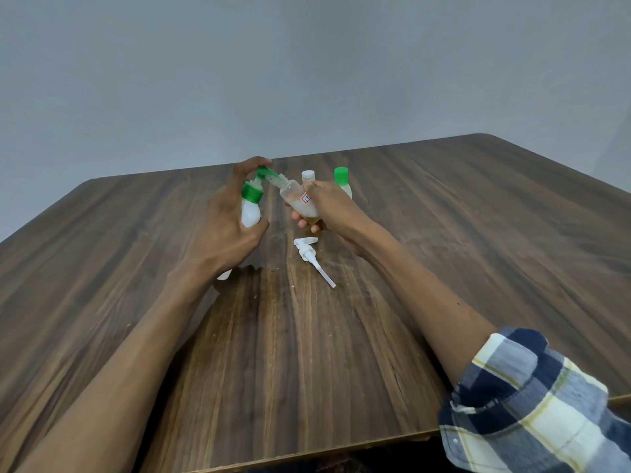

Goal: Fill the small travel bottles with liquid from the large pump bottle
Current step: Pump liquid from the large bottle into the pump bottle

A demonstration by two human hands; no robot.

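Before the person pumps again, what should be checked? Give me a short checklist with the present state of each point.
1. Left hand grips the pump bottle: ok.
2. Right hand holds the clear bottle: ok.
3. Green nozzle meets the clear bottle's open neck: ok, they appear aligned.
4. Fill level leaves room: cannot tell; bottle is tilted and partly hidden by fingers.
5. Loose white pump on the table is out of the way: ok.
6. Green-capped bottle and white-capped bottle stand behind, capped: ok.
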